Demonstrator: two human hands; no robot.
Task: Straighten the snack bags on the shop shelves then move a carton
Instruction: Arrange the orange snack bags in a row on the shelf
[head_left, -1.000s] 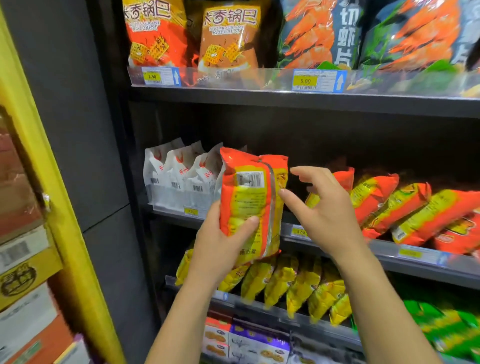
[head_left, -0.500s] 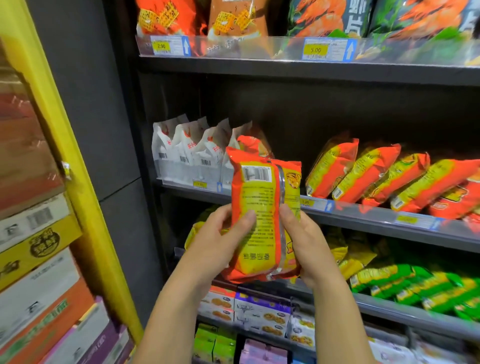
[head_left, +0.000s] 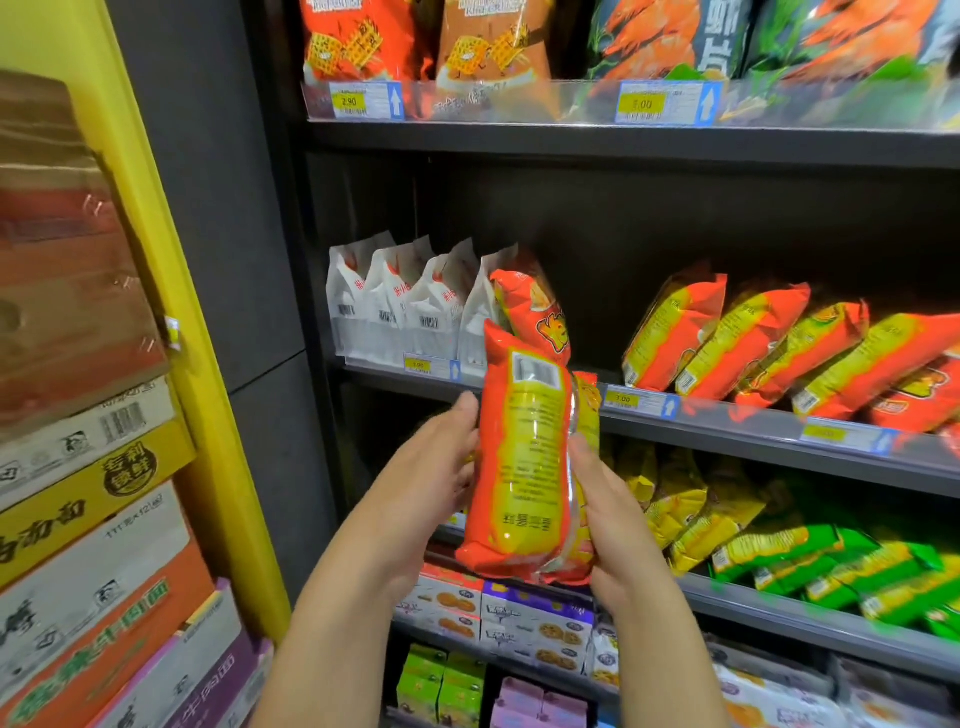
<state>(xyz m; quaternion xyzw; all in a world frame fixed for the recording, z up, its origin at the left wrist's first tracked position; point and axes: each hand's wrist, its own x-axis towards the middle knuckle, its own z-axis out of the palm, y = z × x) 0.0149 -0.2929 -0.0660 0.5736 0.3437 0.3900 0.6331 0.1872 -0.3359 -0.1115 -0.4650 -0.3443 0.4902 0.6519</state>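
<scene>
Both hands are gripping the orange-and-yellow snack bag (head_left: 524, 457), the left hand (head_left: 431, 488) curling round its left edge and the right hand (head_left: 613, 519) round its right, holding it upright just in front of the middle shelf (head_left: 727, 441). A careless push back is likely risking toppling the leaning orange bag (head_left: 535, 312) on that shelf (the film looks slick). Above that shelf, price tags are reading 2.90 (head_left: 349, 101) and 5.00 (head_left: 642, 104).

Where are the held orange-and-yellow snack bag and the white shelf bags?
Orange-and-yellow plastic snack bag (head_left: 524, 467): head view, its yellow back panel.
White upright bags (head_left: 410, 312): head view, a middle bag.
</scene>
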